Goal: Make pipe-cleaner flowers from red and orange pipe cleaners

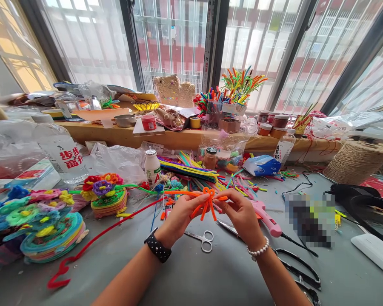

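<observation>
Both hands hold a small shape twisted from orange pipe cleaners [207,202] above a grey table [191,272]. My left hand [181,214], with a black dotted watch band at the wrist, pinches the left side, where an orange end sticks out leftward. My right hand [241,212], wearing a pearl bracelet, pinches the right side. The orange stems hang down between the two hands, with a small loop on top.
Scissors [204,239] lie under the hands, a pink glue gun [266,216] to the right. A long red pipe cleaner [92,244] runs left. Finished pipe-cleaner flowers [107,193] and coils [52,238] sit left. Loose pipe cleaners [191,168], a white bottle [152,166] and a twine spool [354,161] stand behind.
</observation>
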`<action>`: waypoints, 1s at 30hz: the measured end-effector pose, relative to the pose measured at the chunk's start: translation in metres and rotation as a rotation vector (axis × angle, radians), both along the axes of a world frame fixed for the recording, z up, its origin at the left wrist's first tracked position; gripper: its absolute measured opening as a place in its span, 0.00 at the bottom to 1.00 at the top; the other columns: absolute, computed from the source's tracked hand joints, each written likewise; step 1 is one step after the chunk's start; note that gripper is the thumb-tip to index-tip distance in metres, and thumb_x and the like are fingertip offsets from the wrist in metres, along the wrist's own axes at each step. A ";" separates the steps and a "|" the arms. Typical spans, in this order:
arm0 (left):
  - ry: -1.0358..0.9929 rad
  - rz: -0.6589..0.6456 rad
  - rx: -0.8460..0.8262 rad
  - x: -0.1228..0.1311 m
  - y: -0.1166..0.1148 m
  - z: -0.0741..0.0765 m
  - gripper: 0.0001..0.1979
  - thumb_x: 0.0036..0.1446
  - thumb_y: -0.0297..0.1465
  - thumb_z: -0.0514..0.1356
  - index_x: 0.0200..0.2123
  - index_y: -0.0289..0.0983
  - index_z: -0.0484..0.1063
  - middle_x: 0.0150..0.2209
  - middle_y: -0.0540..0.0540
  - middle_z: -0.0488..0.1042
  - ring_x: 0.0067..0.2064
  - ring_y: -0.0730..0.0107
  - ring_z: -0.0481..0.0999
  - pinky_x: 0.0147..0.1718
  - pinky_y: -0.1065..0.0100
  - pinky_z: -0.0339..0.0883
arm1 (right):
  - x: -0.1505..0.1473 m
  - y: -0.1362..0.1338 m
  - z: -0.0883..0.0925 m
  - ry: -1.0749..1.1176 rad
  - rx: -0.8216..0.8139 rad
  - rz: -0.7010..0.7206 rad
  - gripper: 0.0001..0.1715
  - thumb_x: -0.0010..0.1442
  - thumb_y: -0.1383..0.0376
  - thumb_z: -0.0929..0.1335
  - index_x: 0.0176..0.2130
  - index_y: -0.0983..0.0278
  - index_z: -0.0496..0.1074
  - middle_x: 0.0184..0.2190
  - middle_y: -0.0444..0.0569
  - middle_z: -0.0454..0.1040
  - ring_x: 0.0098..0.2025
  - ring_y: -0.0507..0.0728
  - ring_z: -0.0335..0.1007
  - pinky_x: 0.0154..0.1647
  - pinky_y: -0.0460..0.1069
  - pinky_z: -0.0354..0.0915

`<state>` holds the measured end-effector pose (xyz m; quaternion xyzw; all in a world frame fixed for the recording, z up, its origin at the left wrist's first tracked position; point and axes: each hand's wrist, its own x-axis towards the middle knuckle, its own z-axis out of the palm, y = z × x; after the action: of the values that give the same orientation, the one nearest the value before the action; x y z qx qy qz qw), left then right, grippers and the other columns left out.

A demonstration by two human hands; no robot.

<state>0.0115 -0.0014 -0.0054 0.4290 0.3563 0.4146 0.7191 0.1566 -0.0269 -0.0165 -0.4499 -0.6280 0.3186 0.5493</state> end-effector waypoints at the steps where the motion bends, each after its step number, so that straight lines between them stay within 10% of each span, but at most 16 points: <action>1: -0.021 -0.007 0.004 0.000 0.000 0.000 0.07 0.42 0.32 0.62 0.26 0.34 0.71 0.26 0.48 0.73 0.31 0.73 0.71 0.31 0.74 0.62 | 0.000 0.000 0.000 -0.010 0.014 0.003 0.07 0.51 0.61 0.65 0.30 0.62 0.71 0.29 0.48 0.68 0.31 0.54 0.65 0.27 0.47 0.65; 19: -0.049 0.071 -0.063 0.004 -0.008 -0.001 0.05 0.41 0.30 0.62 0.23 0.33 0.73 0.24 0.49 0.74 0.29 0.74 0.72 0.32 0.74 0.63 | -0.020 -0.002 -0.006 0.430 -0.196 -0.012 0.08 0.47 0.62 0.68 0.28 0.63 0.66 0.22 0.41 0.66 0.25 0.49 0.61 0.25 0.44 0.60; 30: -0.098 0.106 -0.073 0.003 -0.002 -0.009 0.10 0.44 0.32 0.60 0.31 0.32 0.74 0.29 0.45 0.76 0.32 0.72 0.73 0.33 0.74 0.65 | -0.016 -0.008 -0.006 -0.154 0.175 -0.330 0.05 0.51 0.65 0.65 0.32 0.63 0.68 0.29 0.47 0.72 0.32 0.55 0.68 0.34 0.51 0.65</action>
<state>0.0140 -0.0038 -0.0145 0.3622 0.3578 0.4595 0.7278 0.1407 -0.0347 -0.0223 -0.5201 -0.6112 0.1331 0.5816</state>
